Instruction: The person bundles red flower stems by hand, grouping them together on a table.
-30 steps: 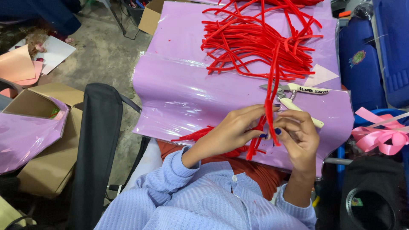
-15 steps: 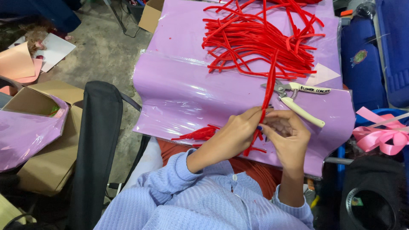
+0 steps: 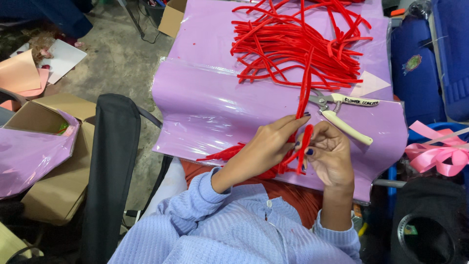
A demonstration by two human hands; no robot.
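Note:
My left hand point(image 3: 266, 146) and my right hand point(image 3: 330, 156) meet over the near edge of a purple plastic sheet point(image 3: 210, 107). Both pinch a thin bunch of red fuzzy strands point(image 3: 304, 98) that runs up from my fingers to a big loose pile of the same red strands point(image 3: 298, 44) at the far end of the sheet. The lower end of the bunch is bent over between my fingers. More red strand ends point(image 3: 224, 153) stick out to the left below my left hand.
Cream-handled cutters point(image 3: 342, 110) lie on the sheet just right of the bunch. A pink ribbon bow point(image 3: 435, 154) and blue bags point(image 3: 415, 63) are at the right. A black chair back point(image 3: 110, 161) and cardboard boxes point(image 3: 53, 161) stand at the left.
My hands have closed in on each other around the red bunch, and its lower end is now folded between my fingers. The pile and cutters have not moved.

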